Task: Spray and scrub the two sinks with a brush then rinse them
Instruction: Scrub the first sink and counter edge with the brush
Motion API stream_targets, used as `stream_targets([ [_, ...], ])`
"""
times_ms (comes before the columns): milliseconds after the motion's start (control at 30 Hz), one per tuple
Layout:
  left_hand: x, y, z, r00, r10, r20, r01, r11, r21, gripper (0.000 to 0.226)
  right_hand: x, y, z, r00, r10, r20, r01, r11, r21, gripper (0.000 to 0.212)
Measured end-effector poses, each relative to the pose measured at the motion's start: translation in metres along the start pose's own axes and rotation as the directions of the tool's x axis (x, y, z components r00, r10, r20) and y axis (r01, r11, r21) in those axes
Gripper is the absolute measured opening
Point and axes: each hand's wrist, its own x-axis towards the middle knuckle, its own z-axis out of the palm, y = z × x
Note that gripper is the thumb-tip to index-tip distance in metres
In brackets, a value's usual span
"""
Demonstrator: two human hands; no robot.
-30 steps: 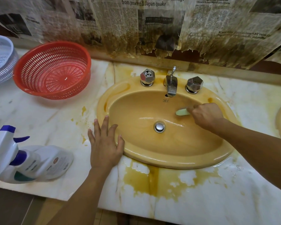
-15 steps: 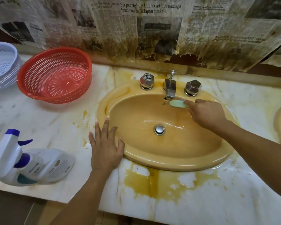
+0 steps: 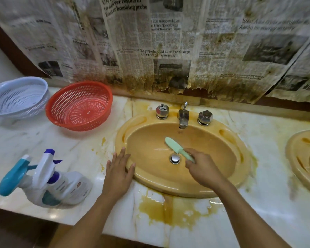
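- Right hand (image 3: 203, 170) grips the brush (image 3: 174, 147) handle — long axis slants up-left from the hand, head inside the centre-frame sink (image 3: 168, 189), above the drain (image 3: 175, 158).
- Left hand (image 3: 119, 169) lies flat, fingers straight, on the sink's left rim.

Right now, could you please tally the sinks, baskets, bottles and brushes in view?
Sinks: 2, middle sink, right sink
Baskets: 2, red basket, pale basket
Spray bottles: 2, teal-nozzle bottle, blue-nozzle bottle
Brushes: 1, green brush
Total: 7

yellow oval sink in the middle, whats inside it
A pale green plastic brush, gripped by the right hand, and the round chrome drain plug. The hand hides the handle's end and basin beneath.
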Motion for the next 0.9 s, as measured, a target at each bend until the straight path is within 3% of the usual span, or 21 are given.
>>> stream_targets([
  [200, -0.005, -0.014, -0.014, 0.991, 0.062, 0.12, -0.06, 0.998, -0.02, 0.058, -0.032, -0.016, 0.055, 1.0, 0.013, -0.003, -0.013, 0.997, 0.076, 0.049],
  [500, -0.04, -0.032, -0.023, 0.978, 0.134, 0.159, -0.131, 0.991, -0.026, 0.066, -0.057, -0.04, 0.109, 0.996, 0.066, -0.068, -0.058, 0.992, 0.109, 0.051],
  [667, -0.091, -0.042, -0.035, 0.999, -0.012, 0.046, 0.02, 0.983, -0.181, 0.057, -0.061, -0.07, 0.151, 0.998, -0.009, -0.056, 0.015, 0.995, 0.1, 0.053],
  [767, -0.116, -0.052, -0.037, 1.0, 0.016, -0.011, -0.018, 0.982, -0.189, 0.055, -0.048, -0.091, 0.176, 0.994, -0.112, 0.009, 0.112, 0.994, -0.009, 0.057],
  [900, -0.136, -0.058, -0.04, 0.994, -0.064, -0.086, 0.044, 0.976, -0.215, 0.057, -0.031, -0.112, 0.201, 0.971, -0.21, 0.115, 0.229, 0.956, -0.185, 0.06],
])
